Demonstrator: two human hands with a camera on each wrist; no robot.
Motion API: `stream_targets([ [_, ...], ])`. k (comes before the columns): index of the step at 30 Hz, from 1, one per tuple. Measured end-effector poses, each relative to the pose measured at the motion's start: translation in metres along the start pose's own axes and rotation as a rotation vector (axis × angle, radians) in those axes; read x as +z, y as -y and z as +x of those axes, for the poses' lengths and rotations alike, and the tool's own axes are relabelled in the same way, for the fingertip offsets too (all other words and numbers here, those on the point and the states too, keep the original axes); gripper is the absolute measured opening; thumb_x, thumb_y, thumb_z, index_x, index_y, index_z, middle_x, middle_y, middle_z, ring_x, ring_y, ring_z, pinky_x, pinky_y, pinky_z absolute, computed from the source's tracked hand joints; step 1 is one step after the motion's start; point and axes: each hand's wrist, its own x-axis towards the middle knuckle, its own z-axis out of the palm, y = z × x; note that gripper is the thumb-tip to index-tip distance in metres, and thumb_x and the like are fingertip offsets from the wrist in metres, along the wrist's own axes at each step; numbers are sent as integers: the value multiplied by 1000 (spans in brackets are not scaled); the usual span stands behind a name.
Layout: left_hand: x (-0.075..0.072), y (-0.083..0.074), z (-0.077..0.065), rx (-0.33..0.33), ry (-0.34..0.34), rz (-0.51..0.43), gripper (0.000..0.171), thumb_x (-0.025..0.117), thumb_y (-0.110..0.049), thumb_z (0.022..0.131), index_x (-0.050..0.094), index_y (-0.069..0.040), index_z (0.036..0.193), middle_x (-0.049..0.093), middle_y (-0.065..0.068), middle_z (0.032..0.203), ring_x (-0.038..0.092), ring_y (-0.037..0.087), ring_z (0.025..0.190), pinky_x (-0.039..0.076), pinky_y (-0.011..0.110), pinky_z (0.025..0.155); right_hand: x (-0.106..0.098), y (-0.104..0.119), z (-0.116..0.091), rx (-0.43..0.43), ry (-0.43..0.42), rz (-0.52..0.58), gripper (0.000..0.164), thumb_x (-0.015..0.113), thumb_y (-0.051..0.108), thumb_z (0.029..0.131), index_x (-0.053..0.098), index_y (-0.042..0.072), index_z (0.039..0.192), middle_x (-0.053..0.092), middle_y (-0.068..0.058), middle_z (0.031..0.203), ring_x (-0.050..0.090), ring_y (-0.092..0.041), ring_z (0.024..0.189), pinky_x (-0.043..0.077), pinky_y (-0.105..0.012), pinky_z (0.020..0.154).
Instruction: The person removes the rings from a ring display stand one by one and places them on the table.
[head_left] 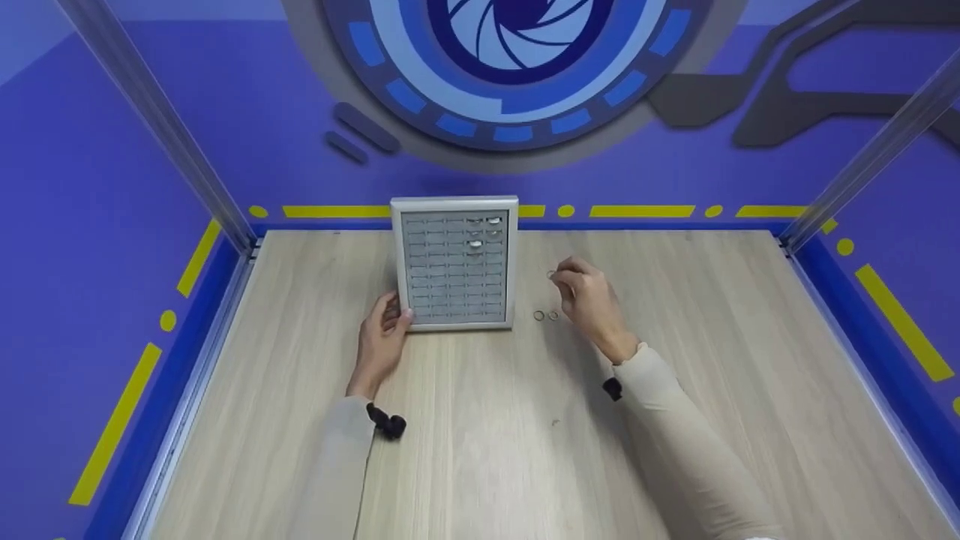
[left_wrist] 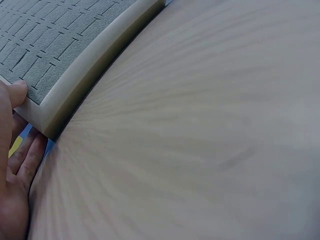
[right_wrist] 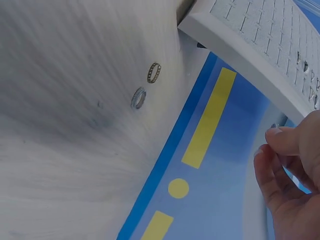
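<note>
While the lower-left corner of a silver-framed rectangular display board with grey slotted padding [head_left: 454, 291] is gripped between thumb and fingers of the left hand [head_left: 381, 341], a small round metal ring [head_left: 551, 274] is pinched by the right hand [head_left: 591, 300] beyond the board's right edge. The board is stood toward the far edge of the pale wood-grain worktop [head_left: 712, 322]; one gold-toned patterned ring [right_wrist: 154, 73] and one silver-toned patterned ring [right_wrist: 138, 98] are laid beside its lower-right corner, and several shiny metal rings [head_left: 475, 244] are seated near its upper-right corner.

Both arms [head_left: 694, 442] outstretched, well apart; left hand [head_left: 380, 343] gripping; right hand [head_left: 592, 304] farther forward, pinching.
</note>
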Motion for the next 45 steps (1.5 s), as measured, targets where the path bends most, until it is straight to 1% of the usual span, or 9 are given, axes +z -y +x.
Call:
stream_targets([
  [3, 0, 0, 1, 6, 6, 2, 44, 61, -31, 111, 53, -19, 152, 61, 6, 146, 61, 25, 132, 50, 42, 117, -1, -3, -3, 5, -8, -13, 16, 69, -14, 94, 80, -3, 93, 71, -13, 99, 74, -29, 87, 66, -40, 75],
  [8, 0, 0, 1, 9, -1, 10, 44, 62, -31, 110, 53, -19, 152, 62, 6, 144, 63, 24, 130, 51, 43, 116, -2, -8, -8, 8, -8, -27, 13, 71, -13, 90, 80, -3, 91, 71, -14, 97, 74, -30, 85, 66, -39, 74],
  [15, 0, -1, 2, 20, -7, -2, 44, 63, -26, 110, 54, -14, 151, 63, 10, 143, 63, 27, 130, 52, 45, 115, -2, -17, -18, 33, 11, -28, 11, 73, -11, 90, 81, -2, 91, 71, -14, 98, 73, -31, 85, 66, -41, 73],
  [17, 0, -1, 1, 14, -9, 2, 44, 63, -27, 110, 54, -15, 151, 63, 9, 143, 63, 26, 130, 52, 44, 115, -3, -20, -20, 37, 15, -22, 12, 74, -12, 88, 80, -3, 91, 71, -14, 98, 73, -31, 85, 66, -40, 73],
  [24, 0, -3, 1, 5, -5, 11, 44, 62, -28, 111, 53, -15, 152, 62, 8, 144, 62, 26, 132, 51, 43, 117, -2, -28, -30, 41, 44, -38, 11, 75, -12, 87, 80, -3, 88, 71, -14, 94, 72, -29, 82, 65, -38, 71],
  [30, 0, 0, 1, 6, -12, 7, 44, 63, -30, 110, 54, -15, 151, 63, 9, 144, 63, 27, 131, 51, 44, 116, -1, -35, -38, 54, 69, -38, 9, 75, -11, 86, 80, -4, 85, 70, -13, 92, 71, -27, 80, 65, -36, 67],
  [37, -1, 1, 0, 5, -6, 10, 45, 62, -32, 110, 53, -17, 152, 61, 7, 146, 62, 26, 132, 51, 43, 117, 5, -43, -42, 60, 103, -22, 8, 74, -11, 85, 79, -5, 83, 70, -14, 89, 71, -27, 76, 65, -36, 65],
  [45, -1, 0, 1, 9, -1, 7, 49, 63, -30, 110, 51, -14, 154, 61, 10, 146, 62, 27, 132, 52, 44, 116, 12, -48, -44, 76, 149, -48, 8, 78, -10, 83, 82, -3, 84, 72, -14, 90, 72, -27, 77, 65, -38, 67],
])
